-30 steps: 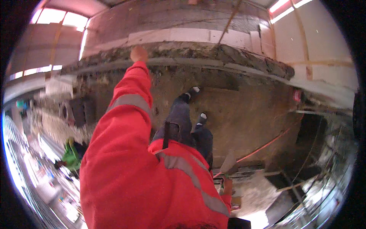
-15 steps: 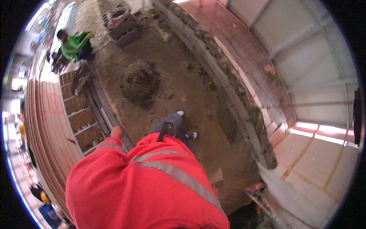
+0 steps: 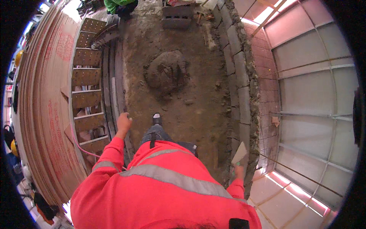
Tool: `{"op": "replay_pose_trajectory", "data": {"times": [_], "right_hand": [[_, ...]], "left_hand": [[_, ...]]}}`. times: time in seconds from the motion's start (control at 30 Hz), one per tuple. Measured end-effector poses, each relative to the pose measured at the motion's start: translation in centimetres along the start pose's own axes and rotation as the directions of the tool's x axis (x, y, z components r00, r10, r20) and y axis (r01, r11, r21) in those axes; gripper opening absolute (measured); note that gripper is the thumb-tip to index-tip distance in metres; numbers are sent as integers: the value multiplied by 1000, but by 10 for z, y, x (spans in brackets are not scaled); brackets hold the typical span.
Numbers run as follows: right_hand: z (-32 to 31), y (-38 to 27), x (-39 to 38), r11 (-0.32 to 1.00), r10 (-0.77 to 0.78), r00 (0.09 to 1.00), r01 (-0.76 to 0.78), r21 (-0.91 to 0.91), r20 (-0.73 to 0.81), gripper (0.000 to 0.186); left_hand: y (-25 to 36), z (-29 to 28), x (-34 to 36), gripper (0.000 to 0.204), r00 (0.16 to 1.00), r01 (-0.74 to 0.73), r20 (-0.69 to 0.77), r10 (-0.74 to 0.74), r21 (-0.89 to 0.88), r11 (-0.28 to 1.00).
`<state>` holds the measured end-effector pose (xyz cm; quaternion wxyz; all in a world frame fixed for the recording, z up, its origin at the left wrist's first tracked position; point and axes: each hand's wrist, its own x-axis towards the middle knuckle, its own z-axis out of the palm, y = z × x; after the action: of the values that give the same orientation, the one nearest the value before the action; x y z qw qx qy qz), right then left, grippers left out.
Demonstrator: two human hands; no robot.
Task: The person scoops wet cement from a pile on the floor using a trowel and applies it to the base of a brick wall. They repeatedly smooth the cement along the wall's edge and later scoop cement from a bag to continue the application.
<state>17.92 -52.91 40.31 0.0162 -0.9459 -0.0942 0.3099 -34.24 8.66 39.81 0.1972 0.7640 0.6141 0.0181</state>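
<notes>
My right hand point(image 3: 239, 171) grips the handle of a trowel point(image 3: 239, 154) beside the low block wall point(image 3: 244, 103) on the right. The trowel's pale, pointed blade tips up toward the wall's top. My left hand point(image 3: 124, 124) is out to the left over the edge of the dirt floor. Its fingers are curled, and nothing shows in them. Ahead on the floor lies a heap of wet mortar point(image 3: 167, 72), hollowed in the middle. One of my shoes point(image 3: 156, 119) points toward it.
Brown perforated panels point(image 3: 87, 78) and long grey beams point(image 3: 114, 95) line the left side, next to a stack of boards point(image 3: 45, 103). A pink cord point(image 3: 82, 149) runs by my left arm. Far ahead are a grey block point(image 3: 177, 21) and a crouching person in green point(image 3: 116, 5).
My view has swung round so the wall runs more upright, on my right. My right hand and the trowel have come up beside the wall. My left arm reaches further forward.
</notes>
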Motion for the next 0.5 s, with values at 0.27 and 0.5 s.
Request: {"op": "replay_pose_trajectory", "data": {"times": [0.27, 0.5], "right_hand": [[28, -225, 15, 939, 48, 980, -110, 326, 193, 24], [44, -238, 79, 672, -445, 798, 598, -438, 407, 32]], "left_hand": [[-231, -32, 45, 33, 749, 536, 238, -618, 331, 777], [-153, -46, 179, 29, 722, 627, 277, -634, 123, 769]]}}
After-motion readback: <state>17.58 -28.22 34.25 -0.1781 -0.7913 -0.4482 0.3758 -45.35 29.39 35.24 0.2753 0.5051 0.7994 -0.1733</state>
